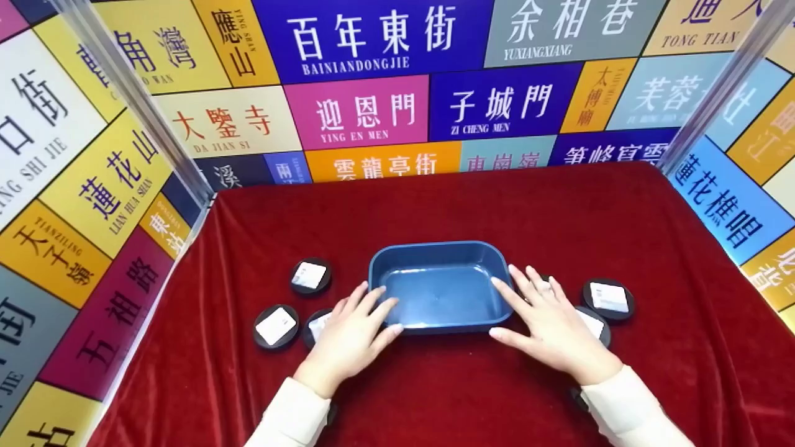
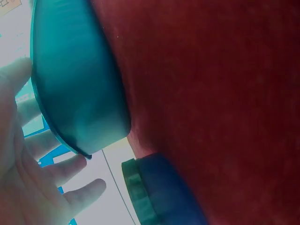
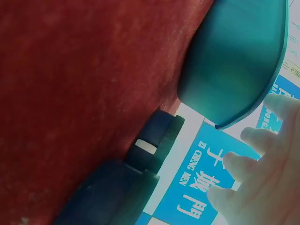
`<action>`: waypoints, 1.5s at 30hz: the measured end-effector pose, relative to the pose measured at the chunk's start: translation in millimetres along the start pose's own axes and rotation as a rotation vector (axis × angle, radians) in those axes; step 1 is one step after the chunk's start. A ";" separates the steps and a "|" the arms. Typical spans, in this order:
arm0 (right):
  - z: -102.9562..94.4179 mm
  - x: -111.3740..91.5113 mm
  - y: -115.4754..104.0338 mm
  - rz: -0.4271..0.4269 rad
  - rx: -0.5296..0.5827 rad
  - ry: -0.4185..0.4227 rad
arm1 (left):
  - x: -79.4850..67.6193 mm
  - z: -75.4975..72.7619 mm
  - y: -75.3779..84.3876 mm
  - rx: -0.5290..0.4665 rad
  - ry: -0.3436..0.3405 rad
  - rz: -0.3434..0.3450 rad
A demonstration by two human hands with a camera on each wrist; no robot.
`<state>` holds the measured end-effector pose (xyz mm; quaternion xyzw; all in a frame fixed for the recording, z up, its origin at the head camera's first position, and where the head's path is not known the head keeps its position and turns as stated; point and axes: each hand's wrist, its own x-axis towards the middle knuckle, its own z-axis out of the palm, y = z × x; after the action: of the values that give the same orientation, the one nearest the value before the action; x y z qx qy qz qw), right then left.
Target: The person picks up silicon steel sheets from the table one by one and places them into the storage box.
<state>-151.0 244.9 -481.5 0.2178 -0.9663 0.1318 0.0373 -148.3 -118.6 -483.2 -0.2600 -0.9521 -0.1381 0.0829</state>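
A blue rectangular box (image 1: 441, 295) with rounded corners sits on the red cloth, nothing inside it. At its left end, my left hand (image 1: 348, 338) has spread fingers, some reaching over the rim. My right hand (image 1: 556, 326) lies likewise at the right end, fingers apart. The left wrist view shows the box wall (image 2: 79, 79) beside my left fingers, which are extended rather than curled around it. From the right wrist, the box wall (image 3: 234, 56) appears next to relaxed right fingers (image 3: 239, 166). Whether every fingertip touches the rim, I cannot tell.
Black round discs with white labels flank the box: an upper left disc (image 1: 311, 277), a lower left disc (image 1: 276, 326) and another partly under my left hand. On the right are a disc (image 1: 608, 300) and others partly hidden by my right hand. Sign-covered panels (image 1: 366, 112) enclose the cloth.
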 end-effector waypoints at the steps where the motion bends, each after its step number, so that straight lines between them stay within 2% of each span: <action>1: -0.1 -0.5 0.4 0.006 0.006 -0.003 | -0.5 0.3 -0.1 0.010 0.022 0.012; 9: -1.4 -3.8 3.2 0.042 0.048 -0.004 | -1.6 3.0 -4.1 0.081 0.238 0.141; 13: -1.3 -5.7 4.9 0.051 0.044 0.012 | -0.6 4.5 -7.2 0.091 0.298 0.194; 18: -0.7 -7.2 6.9 0.052 0.036 0.035 | -1.1 5.4 -8.6 0.072 0.340 0.240; 22: -1.6 -8.2 9.0 0.059 0.040 0.037 | -1.0 4.6 -6.4 0.055 0.347 0.273; 28: -2.4 -10.0 13.2 0.061 0.029 0.040 | 0.3 2.1 -1.1 0.043 0.304 0.289; 40: -1.5 -9.3 19.1 0.047 -0.004 0.051 | -1.2 1.0 2.1 -0.001 0.297 0.229; 45: -1.9 -7.4 22.6 0.052 0.010 0.065 | 0.0 0.1 6.6 0.028 0.278 0.185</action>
<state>-154.1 268.1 -486.0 0.1884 -0.9693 0.1445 0.0643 -144.9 -113.1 -481.9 -0.3240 -0.9052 -0.1510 0.2299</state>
